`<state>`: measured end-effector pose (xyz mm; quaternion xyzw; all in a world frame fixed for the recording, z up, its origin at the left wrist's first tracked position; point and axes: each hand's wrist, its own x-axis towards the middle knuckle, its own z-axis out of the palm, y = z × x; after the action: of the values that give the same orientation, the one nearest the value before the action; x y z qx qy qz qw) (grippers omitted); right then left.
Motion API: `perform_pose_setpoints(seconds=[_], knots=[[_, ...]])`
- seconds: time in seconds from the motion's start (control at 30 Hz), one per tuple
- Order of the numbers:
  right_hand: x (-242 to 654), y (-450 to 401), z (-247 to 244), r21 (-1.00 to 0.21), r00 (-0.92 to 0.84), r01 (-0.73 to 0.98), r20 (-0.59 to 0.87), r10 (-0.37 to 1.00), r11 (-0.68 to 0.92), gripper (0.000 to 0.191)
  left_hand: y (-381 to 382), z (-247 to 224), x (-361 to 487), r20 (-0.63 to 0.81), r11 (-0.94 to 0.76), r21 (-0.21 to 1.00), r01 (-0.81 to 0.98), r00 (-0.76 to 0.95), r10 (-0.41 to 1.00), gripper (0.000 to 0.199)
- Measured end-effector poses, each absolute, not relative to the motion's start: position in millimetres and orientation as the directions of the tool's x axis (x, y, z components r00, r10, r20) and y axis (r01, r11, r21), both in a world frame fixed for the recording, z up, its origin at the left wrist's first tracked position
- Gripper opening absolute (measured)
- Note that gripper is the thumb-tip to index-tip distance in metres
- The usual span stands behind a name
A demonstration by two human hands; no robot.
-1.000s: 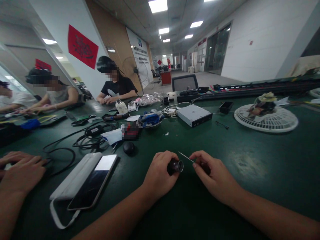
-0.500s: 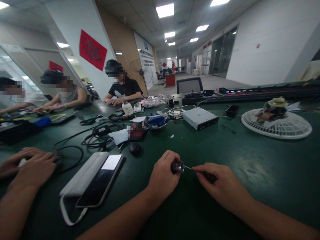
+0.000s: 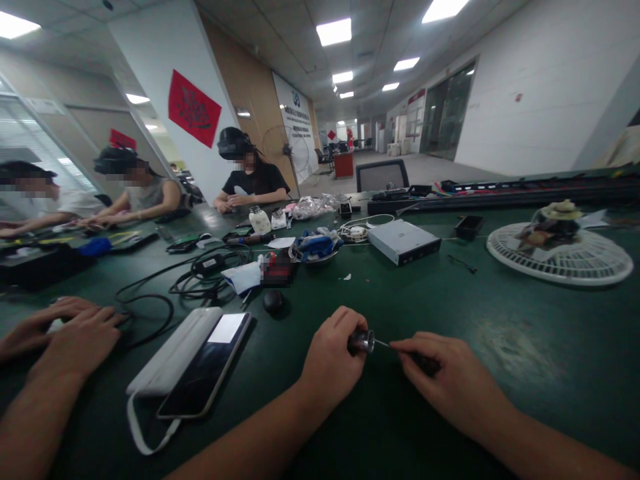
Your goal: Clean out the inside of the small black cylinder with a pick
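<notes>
Dark green table [image 3: 430, 300] in front, long lit office behind. Clamps a dark tube [image 3: 360, 342] in the left hand [image 3: 333, 357], over the near middle of the table, with the bright-rimmed open end turned rightward. Pinches a thin rod [image 3: 381, 343] between thumb and fingers of the right hand [image 3: 447, 367], with its tip at that opening; cannot tell whether inside or just short of it.

Could skid off the rim and jab the left hand, if pushed hard at a slant. Could bend, too, being so slender, or scratch the tube's inside if twisted. Might also turn the tube in a loose grip, with nothing else seen bracing it.

Can make out a logo and lines of dark lettering on the wall sign [image 3: 299, 120], too small to read. Likewise unreadable: the dark figure on the red poster [image 3: 194, 109]. Shows only a faint round mark on the disc drive [image 3: 403, 237], and no legible brand on the phone [image 3: 200, 380].
</notes>
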<state>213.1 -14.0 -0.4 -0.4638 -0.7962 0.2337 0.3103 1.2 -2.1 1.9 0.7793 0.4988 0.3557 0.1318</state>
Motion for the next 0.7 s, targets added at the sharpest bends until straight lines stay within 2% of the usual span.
perform_pose_setpoints(seconds=[0.17,0.37,0.53,0.7], knots=[[213.3,-15.7,2.3,-0.659,-0.417,0.572,0.279,0.865,0.488,0.027,-1.8,0.4,0.8,0.413,-0.44,0.564,0.698,0.222,0.883,0.026],[214.0,-16.0,0.6,-0.645,-0.409,0.558,0.333,0.85,0.522,0.026,-1.4,0.2,1.1,0.431,-0.491,0.539,0.685,0.277,0.859,0.026],[213.8,-14.4,0.7,-0.645,-0.369,0.608,0.286,0.884,0.463,0.025,-0.7,1.7,0.4,0.423,-0.484,0.549,0.681,0.272,0.864,0.026],[213.0,-16.6,2.3,-0.653,-0.403,0.587,0.278,0.872,0.479,0.026,-0.8,2.0,0.3,0.417,-0.487,0.575,0.658,0.277,0.866,0.027]])
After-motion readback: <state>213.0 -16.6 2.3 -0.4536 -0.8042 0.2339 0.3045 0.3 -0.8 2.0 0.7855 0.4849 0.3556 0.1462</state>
